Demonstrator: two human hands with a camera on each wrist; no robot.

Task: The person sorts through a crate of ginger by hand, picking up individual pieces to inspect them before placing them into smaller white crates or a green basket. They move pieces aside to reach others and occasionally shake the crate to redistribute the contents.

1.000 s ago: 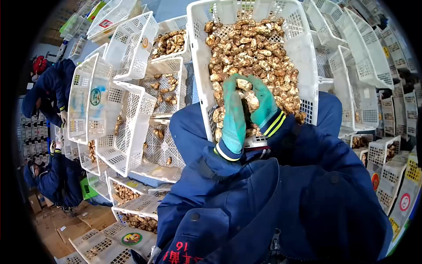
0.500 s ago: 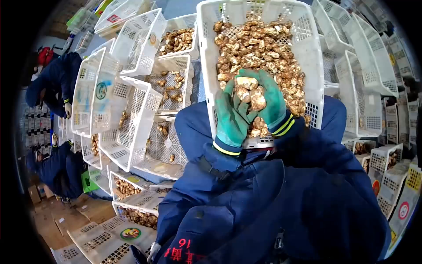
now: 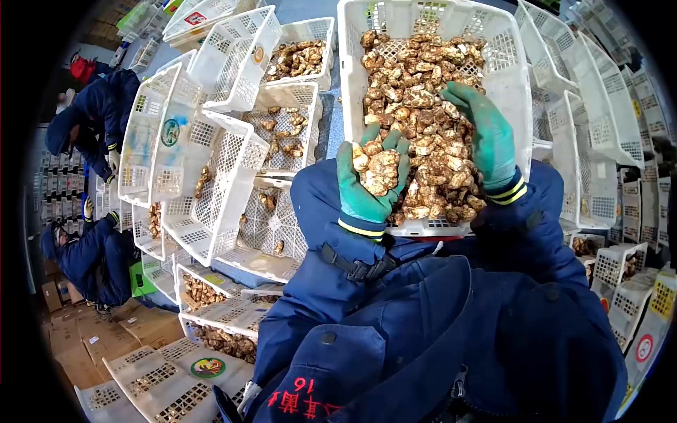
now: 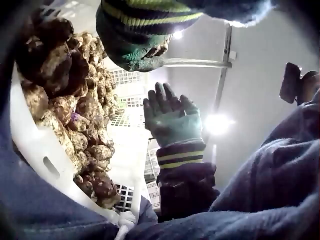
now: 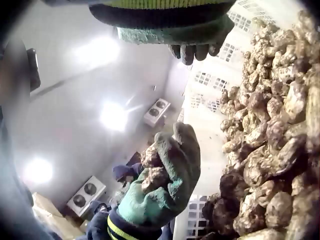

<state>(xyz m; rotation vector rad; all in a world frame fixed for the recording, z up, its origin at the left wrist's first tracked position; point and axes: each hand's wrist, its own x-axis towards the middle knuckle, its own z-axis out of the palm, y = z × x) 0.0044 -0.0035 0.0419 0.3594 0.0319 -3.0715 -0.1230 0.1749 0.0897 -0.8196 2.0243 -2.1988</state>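
Note:
A white slatted crate (image 3: pixel 352 63) between the person's knees holds a heap of knobbly brown-and-white mushrooms (image 3: pixel 416 84). The green-gloved left hand (image 3: pixel 363 201) cradles a few mushrooms (image 3: pixel 379 173) in its palm, above the crate's near left part. In the right wrist view that left hand (image 5: pixel 167 187) has its fingers curled round them. The right hand (image 3: pixel 491 141), gloved alike, is at the crate's right side, apart from the left. Its palm faces inward and its fingers are nearly straight, as the left wrist view shows of the right hand (image 4: pixel 175 122); nothing is in it.
On the left, more white crates (image 3: pixel 233 63) stand stacked and tilted, some with scattered mushrooms (image 3: pixel 296 58). Further crates (image 3: pixel 599 120) line the right side. Two people in dark blue (image 3: pixel 92 247) work at the far left, near cardboard boxes (image 3: pixel 92 338).
Both hands cupped the mushrooms together over the crate earlier. The right hand has moved off to the right, and the mushrooms now sit in the left hand alone. The head view has shifted slightly.

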